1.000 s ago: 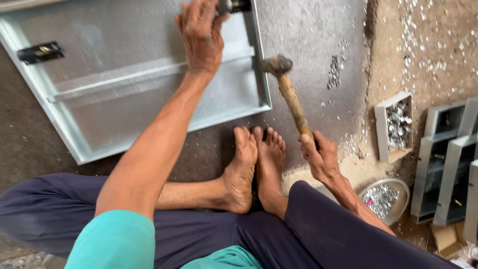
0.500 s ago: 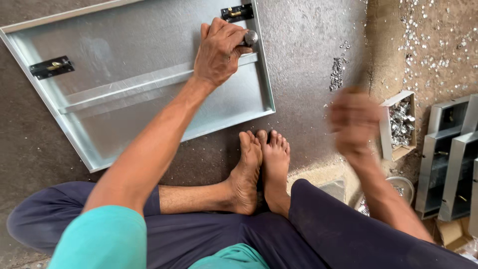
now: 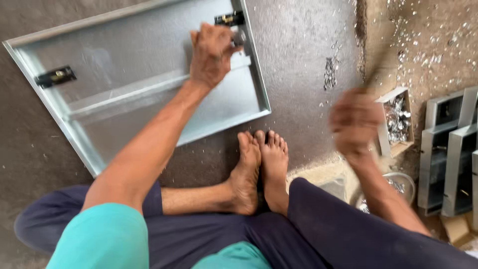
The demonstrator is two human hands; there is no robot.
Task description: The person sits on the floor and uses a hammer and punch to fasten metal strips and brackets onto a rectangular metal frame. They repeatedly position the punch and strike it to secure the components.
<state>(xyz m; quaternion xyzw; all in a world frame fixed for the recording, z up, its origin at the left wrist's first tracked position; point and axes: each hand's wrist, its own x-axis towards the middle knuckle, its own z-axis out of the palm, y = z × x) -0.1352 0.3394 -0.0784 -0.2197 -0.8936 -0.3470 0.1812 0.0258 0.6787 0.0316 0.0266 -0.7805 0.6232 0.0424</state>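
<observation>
A grey sheet-metal panel (image 3: 124,65) lies flat on the floor in front of me. My left hand (image 3: 211,55) rests on its right edge, fingers closed around a small metal piece (image 3: 240,38) just below a black hinge (image 3: 229,19). My right hand (image 3: 354,122) is raised to the right of the panel and heavily blurred. It is closed on a hammer handle (image 3: 374,69), which shows only as a faint streak; the hammer head cannot be made out.
A second black hinge (image 3: 55,76) sits on the panel's left side. My bare feet (image 3: 261,164) lie below the panel. A small box of metal parts (image 3: 397,117), a round bowl of parts (image 3: 401,185) and stacked metal channels (image 3: 448,154) stand at the right.
My right hand has swung the hammer up and away from the panel and is now blurred in motion. My left hand stays on the panel's right edge near the hinge.
</observation>
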